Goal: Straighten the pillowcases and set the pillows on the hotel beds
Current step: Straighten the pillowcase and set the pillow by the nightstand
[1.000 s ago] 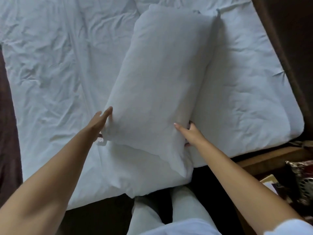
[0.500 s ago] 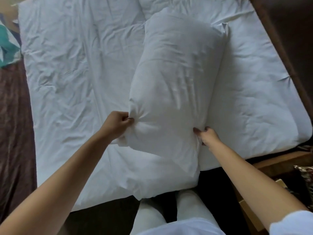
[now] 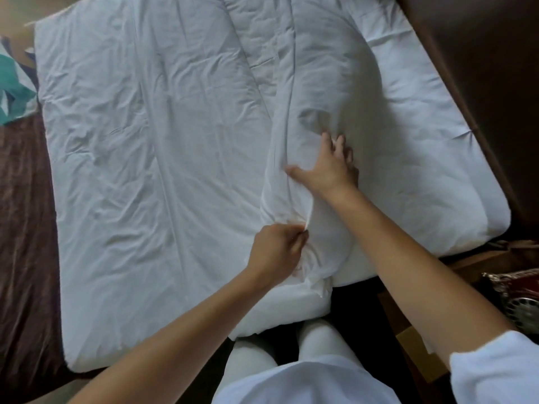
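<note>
Left hand [image 3: 275,252] pinches pillowcase [image 3: 294,205]; right hand [image 3: 329,167] presses pillow [image 3: 326,91].

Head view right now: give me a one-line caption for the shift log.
Left hand pinches the pillowcase edge while the right hand presses flat on the pillow lying on the white bed.

We see the pillow [image 3: 320,91] lying on the bed [image 3: 145,141], right of frame centre, running from top to lower middle. Our left hand [image 3: 275,252] sits at its near end, our right hand [image 3: 329,167] above it on the pillow.
</note>
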`<action>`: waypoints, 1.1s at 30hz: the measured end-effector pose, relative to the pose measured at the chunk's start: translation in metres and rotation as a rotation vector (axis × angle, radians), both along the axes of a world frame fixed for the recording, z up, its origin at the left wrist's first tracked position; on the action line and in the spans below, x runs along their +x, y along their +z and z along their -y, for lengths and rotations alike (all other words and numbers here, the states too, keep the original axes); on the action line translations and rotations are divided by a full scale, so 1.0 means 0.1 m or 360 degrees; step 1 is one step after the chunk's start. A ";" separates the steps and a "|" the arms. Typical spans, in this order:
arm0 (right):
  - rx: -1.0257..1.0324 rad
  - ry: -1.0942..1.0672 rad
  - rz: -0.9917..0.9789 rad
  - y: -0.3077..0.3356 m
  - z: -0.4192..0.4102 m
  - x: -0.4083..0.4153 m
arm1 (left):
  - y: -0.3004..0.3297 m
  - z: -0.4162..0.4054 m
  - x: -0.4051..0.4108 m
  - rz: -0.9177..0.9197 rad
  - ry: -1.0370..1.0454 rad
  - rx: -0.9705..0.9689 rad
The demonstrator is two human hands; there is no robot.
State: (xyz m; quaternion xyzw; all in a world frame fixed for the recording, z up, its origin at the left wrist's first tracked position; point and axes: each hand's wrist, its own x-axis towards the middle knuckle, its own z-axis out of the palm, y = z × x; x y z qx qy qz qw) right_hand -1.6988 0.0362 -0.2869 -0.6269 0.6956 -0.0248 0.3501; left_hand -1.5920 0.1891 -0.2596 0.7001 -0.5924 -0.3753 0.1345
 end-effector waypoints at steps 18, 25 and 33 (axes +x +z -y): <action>-0.0005 -0.0168 -0.0007 0.02 -0.60 -1.00 | 0.18 1.91 -0.66 0.0143 0.0084 0.0681; 0.0194 -0.0190 -0.0034 0.20 -1.23 -1.11 | -0.12 1.90 -1.19 0.0446 -0.0313 0.0611; 0.0404 -0.0265 -0.0384 0.05 -1.86 -1.05 | -0.37 1.64 -0.93 0.0417 -0.0092 0.0666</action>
